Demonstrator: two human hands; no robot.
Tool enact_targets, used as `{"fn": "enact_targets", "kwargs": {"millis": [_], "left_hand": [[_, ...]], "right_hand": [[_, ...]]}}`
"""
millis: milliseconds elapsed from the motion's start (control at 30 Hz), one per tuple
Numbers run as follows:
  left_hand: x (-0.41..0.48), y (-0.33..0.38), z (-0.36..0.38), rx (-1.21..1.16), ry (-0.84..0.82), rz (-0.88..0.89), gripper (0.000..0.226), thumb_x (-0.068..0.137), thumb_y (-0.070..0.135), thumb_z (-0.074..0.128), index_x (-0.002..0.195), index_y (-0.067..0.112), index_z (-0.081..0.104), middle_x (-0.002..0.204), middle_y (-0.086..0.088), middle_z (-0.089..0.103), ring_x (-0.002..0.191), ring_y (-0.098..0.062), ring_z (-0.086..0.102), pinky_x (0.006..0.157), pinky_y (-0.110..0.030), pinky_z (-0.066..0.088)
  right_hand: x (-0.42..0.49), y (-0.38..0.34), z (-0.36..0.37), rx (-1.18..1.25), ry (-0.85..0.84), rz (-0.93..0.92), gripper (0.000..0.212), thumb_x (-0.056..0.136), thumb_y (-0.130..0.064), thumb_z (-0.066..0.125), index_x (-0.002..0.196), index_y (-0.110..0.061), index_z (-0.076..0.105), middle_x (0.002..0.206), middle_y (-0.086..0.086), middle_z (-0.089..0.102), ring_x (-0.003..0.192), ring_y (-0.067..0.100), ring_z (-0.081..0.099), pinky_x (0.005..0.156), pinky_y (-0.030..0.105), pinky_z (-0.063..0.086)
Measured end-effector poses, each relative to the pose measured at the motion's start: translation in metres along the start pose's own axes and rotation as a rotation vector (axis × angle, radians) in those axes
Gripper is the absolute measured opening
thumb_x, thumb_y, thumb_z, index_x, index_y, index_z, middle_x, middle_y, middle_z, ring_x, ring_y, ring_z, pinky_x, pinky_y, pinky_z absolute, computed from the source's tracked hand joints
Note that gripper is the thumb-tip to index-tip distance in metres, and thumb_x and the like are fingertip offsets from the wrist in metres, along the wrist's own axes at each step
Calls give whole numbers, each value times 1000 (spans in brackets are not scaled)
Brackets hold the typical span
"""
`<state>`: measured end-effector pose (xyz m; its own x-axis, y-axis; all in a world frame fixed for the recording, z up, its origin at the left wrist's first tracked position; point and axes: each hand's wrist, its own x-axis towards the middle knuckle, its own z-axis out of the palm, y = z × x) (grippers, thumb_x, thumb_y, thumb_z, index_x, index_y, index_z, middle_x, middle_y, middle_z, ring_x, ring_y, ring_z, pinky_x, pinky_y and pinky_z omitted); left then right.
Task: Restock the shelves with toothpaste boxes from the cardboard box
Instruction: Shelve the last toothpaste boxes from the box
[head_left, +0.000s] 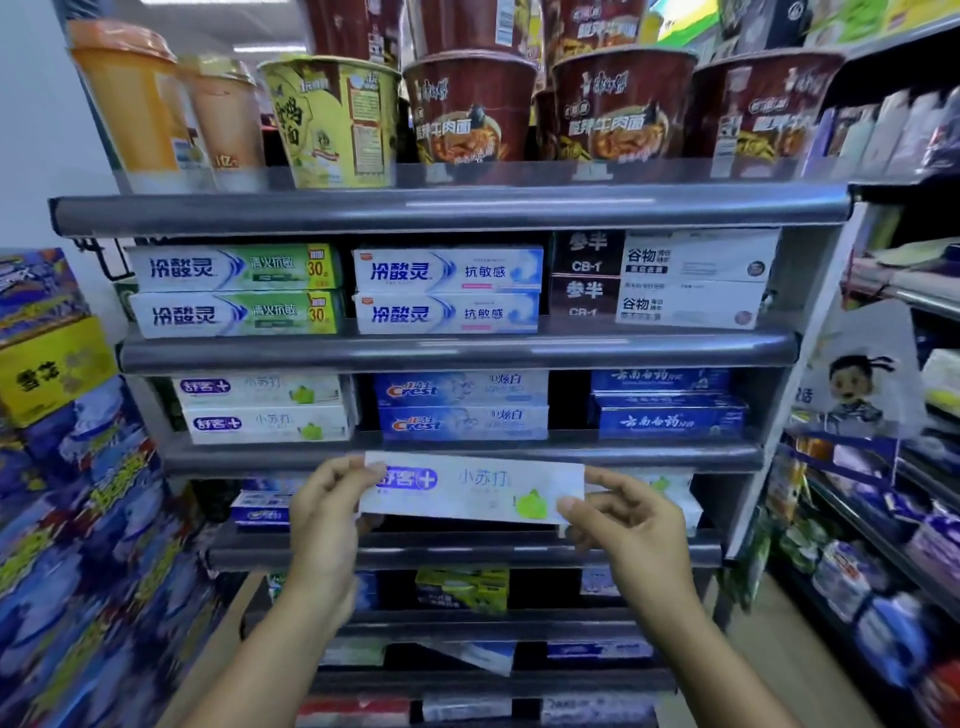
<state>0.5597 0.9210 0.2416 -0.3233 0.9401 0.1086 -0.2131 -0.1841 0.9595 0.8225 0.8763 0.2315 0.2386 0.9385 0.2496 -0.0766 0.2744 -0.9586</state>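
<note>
I hold a white toothpaste box (470, 488) with a purple logo and a green leaf mark level in front of the grey shelf unit (457, 457). My left hand (324, 512) pinches its left end and my right hand (626, 522) pinches its right end. It hangs just below the shelf where two matching white boxes (265, 410) are stacked at the left. Blue Crest boxes (462, 408) fill the middle of that shelf and dark blue boxes (670, 408) the right. The cardboard box is out of view.
Noodle cups (467, 109) line the top shelf. More toothpaste boxes (337, 291) fill the second shelf and the lower shelves. Stacked blue and yellow packs (67, 467) stand close at the left. Another shelf rack (883, 545) with goods stands at the right.
</note>
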Motion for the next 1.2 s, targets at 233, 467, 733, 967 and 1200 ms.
{"fn": "enact_targets", "kwargs": {"millis": [233, 467, 733, 967, 1200], "left_hand": [[-26, -57, -6, 243, -92, -137, 9, 88, 18, 78, 83, 17, 71, 78, 2, 73, 79, -22, 64, 64, -37, 48], [-51, -91, 37, 328, -200, -159, 8, 87, 8, 79, 93, 10, 74, 81, 0, 78, 67, -11, 69, 67, -33, 53], [-29, -116, 114, 382, -223, -53, 25, 87, 7, 80, 109, 17, 79, 102, 6, 77, 98, -10, 71, 93, -33, 57], [-2, -141, 163, 441, -174, -7, 30, 84, 13, 83, 112, 22, 78, 96, 16, 71, 89, 6, 64, 70, -3, 46], [9, -160, 185, 563, -144, -50, 35, 88, 14, 81, 121, 11, 74, 113, 2, 76, 85, -2, 63, 88, -21, 47]], "right_hand": [[-8, 44, -40, -76, 84, 101, 24, 81, -4, 83, 101, -13, 72, 71, 13, 73, 61, 22, 69, 60, 28, 58], [-7, 97, -94, -169, 213, 232, 27, 78, -8, 85, 102, -17, 76, 93, 0, 78, 80, 20, 76, 72, 37, 60], [43, 105, -138, -319, 334, 163, 46, 83, -16, 84, 127, -15, 70, 105, 7, 75, 82, 30, 73, 78, 46, 60], [93, 106, -159, -332, 396, 153, 40, 82, -13, 84, 121, -12, 73, 100, 2, 77, 89, 23, 74, 84, 46, 62], [117, 117, -161, -450, 451, 190, 37, 88, -18, 79, 123, -9, 72, 114, 9, 75, 93, 25, 69, 89, 37, 56]]}}
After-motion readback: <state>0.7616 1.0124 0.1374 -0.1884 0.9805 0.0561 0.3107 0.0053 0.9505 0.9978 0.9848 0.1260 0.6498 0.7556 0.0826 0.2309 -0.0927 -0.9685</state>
